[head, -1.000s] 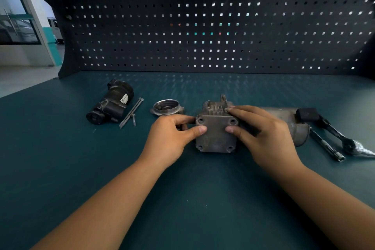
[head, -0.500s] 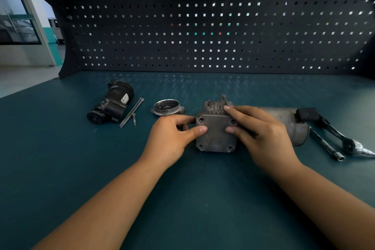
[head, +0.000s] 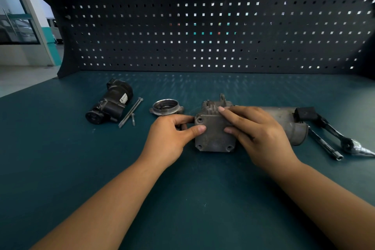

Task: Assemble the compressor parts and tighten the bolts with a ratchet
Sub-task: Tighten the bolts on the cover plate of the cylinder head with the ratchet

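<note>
Because the grey, square-faced cast-metal compressor housing [head: 213,138], lying just right of the round silver end cap [head: 166,107], is judged heavy and rigid, it is pinched at its 2 side edges by the left hand [head: 172,134] and right hand [head: 257,130], thumbs pressed on its face.

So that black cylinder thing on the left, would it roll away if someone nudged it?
Probably not far: the black motor is round, but lumpy brackets on its near end look likely to stop a roll. It looks solid, so probably heavy for its size. The long bolts beside it would likely roll more easily.
</note>
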### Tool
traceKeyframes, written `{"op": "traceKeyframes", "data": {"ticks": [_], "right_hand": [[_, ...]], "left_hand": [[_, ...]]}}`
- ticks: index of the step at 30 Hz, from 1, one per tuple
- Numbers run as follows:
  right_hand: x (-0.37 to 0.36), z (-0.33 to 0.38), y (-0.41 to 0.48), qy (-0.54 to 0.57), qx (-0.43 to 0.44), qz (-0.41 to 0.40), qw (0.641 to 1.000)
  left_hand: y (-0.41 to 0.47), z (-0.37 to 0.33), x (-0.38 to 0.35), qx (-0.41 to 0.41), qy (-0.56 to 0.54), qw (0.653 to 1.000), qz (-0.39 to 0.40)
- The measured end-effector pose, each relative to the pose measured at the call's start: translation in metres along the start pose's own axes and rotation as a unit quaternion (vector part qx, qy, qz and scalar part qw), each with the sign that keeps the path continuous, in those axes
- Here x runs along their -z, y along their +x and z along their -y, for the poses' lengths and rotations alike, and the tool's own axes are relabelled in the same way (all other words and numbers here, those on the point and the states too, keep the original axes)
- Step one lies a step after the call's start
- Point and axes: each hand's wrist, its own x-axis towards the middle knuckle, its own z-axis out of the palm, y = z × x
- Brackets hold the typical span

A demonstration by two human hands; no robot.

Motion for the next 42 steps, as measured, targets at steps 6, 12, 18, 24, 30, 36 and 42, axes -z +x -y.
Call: {"op": "traceKeyframes", "data": {"ticks": [6,12,18,24,30,36,42], "right_hand": [[-0.0004,-0.0006,-0.0006,-0.002,0.0,0.002,1.0],[-0.0011,-0.0006,-0.0008,0.004,0.001,-0.011,1.0],[-0.0016,-0.0008,-0.0007,-0.001,0.004,-0.014,1.0],[0.0002,-0.0016,-0.0009,-0.008,0.006,0.002,1.0],[-0.0011,-0.0019,-0.0014,-0.017,0.006,0.003,1.0],[-0.0023,-0.0027,-0.0009,-0.013,0.01,-0.007,1.0],[-0.0029,-0.0031,0.0,-0.011,0.015,-0.019,1.0]], "left_hand": [[0.0007,0.0015,-0.0003,0.002,0.002,1.0,-0.002],[0.0011,0.0009,-0.0005,0.003,-0.001,1.0,-0.003],[0.0003,0.0005,-0.0003,0.01,-0.007,1.0,-0.001],[-0.0009,-0.0011,-0.0005,0.009,-0.003,1.0,-0.003],[-0.0025,-0.0033,0.0,0.019,-0.004,1.0,-0.002],[-0.0025,-0.0044,0.0002,0.028,-0.006,1.0,0.0],[-0.0025,-0.0037,0.0008,0.034,-0.004,0.999,0.001]]}}
